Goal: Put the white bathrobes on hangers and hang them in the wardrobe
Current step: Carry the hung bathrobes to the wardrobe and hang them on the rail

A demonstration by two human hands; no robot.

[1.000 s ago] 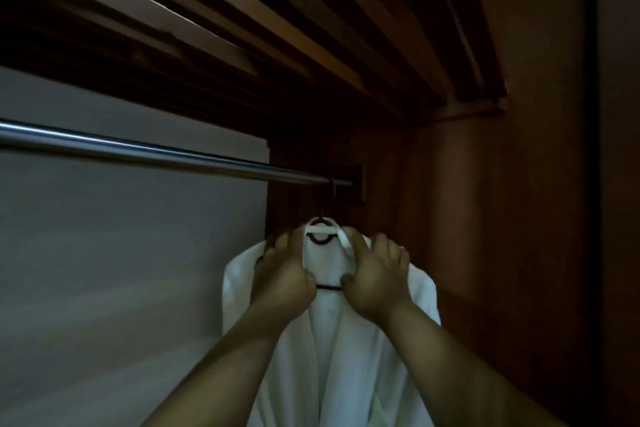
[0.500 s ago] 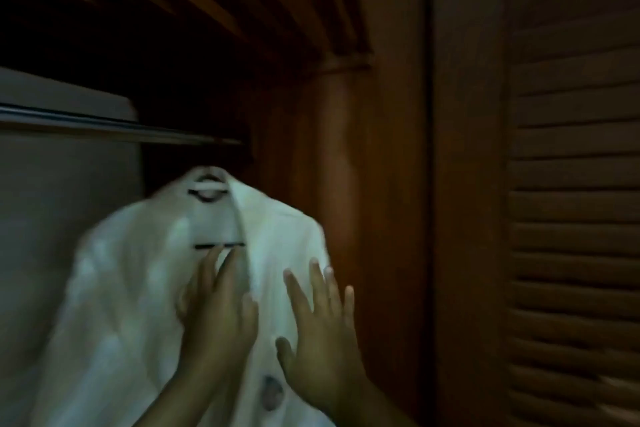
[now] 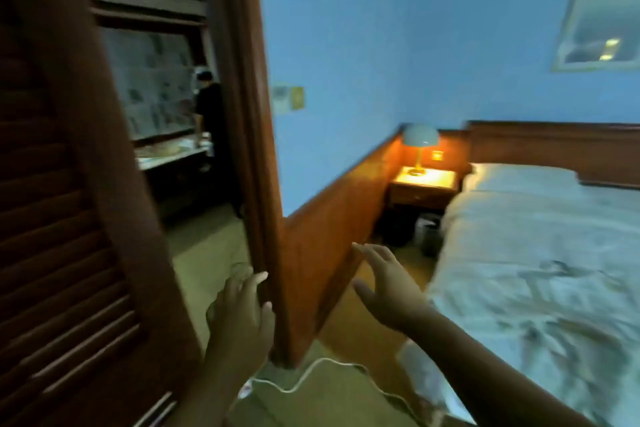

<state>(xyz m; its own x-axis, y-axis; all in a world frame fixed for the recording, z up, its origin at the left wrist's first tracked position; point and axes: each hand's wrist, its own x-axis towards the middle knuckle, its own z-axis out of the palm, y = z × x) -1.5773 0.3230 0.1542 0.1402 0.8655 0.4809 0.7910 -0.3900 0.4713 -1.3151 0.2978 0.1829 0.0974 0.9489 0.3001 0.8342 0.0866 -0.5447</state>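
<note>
No bathrobe or hanger is in view now. The wardrobe's louvred wooden door [image 3: 65,218] fills the left side, standing open. My left hand [image 3: 239,319] is raised with spread fingers in front of a wooden door frame post [image 3: 249,114], holding nothing. My right hand [image 3: 384,284] is held out further right, fingers straight and apart, empty, above the floor beside the bed [image 3: 540,253].
A white cable [image 3: 311,374] snakes across the carpet below my hands. A lit lamp [image 3: 419,146] stands on a nightstand [image 3: 424,184] by the bed, with a bin [image 3: 429,232] under it. Through the doorway a person [image 3: 211,114] stands at a counter.
My view has swung right, away from the wardrobe interior to the room. Both hands let go of the hung white bathrobe and now float empty.
</note>
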